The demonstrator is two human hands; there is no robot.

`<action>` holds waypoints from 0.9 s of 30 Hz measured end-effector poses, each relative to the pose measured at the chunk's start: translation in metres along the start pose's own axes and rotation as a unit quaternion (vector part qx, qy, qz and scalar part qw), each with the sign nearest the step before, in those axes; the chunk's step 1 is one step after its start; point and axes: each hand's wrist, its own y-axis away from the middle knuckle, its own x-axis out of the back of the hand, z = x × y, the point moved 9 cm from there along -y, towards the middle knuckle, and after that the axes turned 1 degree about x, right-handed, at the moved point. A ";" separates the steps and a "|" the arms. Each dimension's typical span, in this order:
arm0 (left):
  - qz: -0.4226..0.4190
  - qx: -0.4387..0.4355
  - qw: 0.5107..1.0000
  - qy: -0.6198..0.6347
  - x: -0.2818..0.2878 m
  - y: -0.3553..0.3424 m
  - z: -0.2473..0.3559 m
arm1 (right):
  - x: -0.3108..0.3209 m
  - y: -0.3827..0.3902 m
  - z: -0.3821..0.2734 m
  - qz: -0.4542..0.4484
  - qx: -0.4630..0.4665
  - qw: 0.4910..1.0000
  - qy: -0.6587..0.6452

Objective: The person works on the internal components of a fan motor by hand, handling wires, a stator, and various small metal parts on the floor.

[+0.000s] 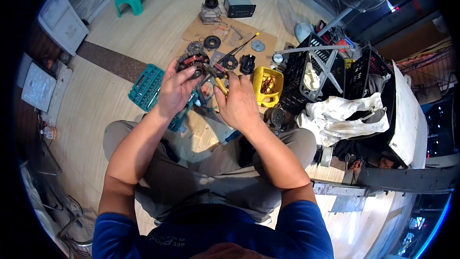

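My left hand [173, 88] is wrapped round a dark, round machine part [193, 61] with reddish, coil-like bands, held up over the floor. Pliers with yellow handles [221, 87] are gripped in my right hand [239, 101]. Their jaws reach to the side of the part; whether they bite on anything is too small to tell. Below my hands, partly covered by them, lies an opened teal socket set case [146, 86]. Just right of my right hand stands a yellow container [267, 86] cut open at the top, with small copper-coloured pieces inside.
Flattened cardboard [191, 31] ahead carries a black ring [212, 42], a long thin rod [239, 46] and other dark parts. Behind them are a pulley-topped metal unit [211, 12] and a car stereo [239, 6]. Black crates [299, 76] and white cloth [340, 117] crowd the right.
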 end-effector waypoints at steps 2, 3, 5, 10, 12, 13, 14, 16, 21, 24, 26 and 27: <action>0.007 -0.001 1.000 -0.009 0.000 0.000 0.000 | -0.002 -0.001 0.002 -0.024 -0.020 0.999 -0.019; 0.012 -0.004 1.000 -0.019 0.001 0.000 0.001 | -0.002 -0.001 0.001 -0.024 -0.020 0.999 -0.019; 0.023 -0.010 0.999 -0.036 0.003 0.001 0.002 | -0.003 -0.001 0.001 -0.028 -0.024 0.999 -0.022; 0.047 -0.032 0.995 -0.078 0.012 0.003 0.001 | -0.009 0.001 0.003 -0.073 -0.061 0.994 -0.047; 0.047 -0.058 0.984 -0.160 0.009 0.005 0.005 | -0.010 0.002 0.004 -0.077 -0.068 0.993 -0.050; 0.045 -0.057 0.984 -0.160 0.010 0.005 0.004 | -0.009 0.002 0.005 -0.083 -0.073 0.993 -0.042; 0.052 -0.055 0.976 -0.205 0.011 0.005 0.004 | -0.009 0.003 0.005 -0.090 -0.078 0.992 -0.035; 0.058 -0.052 0.965 -0.252 0.013 0.006 0.005 | -0.009 0.003 0.004 -0.090 -0.081 0.992 -0.034; 0.082 -0.061 0.965 -0.240 0.014 0.006 0.006 | -0.010 0.003 0.005 -0.116 -0.090 0.989 -0.020; 0.077 -0.031 0.990 -0.113 0.010 0.005 0.001 | -0.006 0.004 0.003 -0.067 -0.047 0.997 0.006; 0.077 -0.018 0.992 -0.101 0.016 0.006 0.000 | -0.005 0.004 0.000 -0.061 -0.040 0.997 0.032; 0.076 -0.005 0.993 -0.087 0.019 0.006 -0.002 | -0.005 0.004 0.000 -0.061 -0.040 0.997 0.032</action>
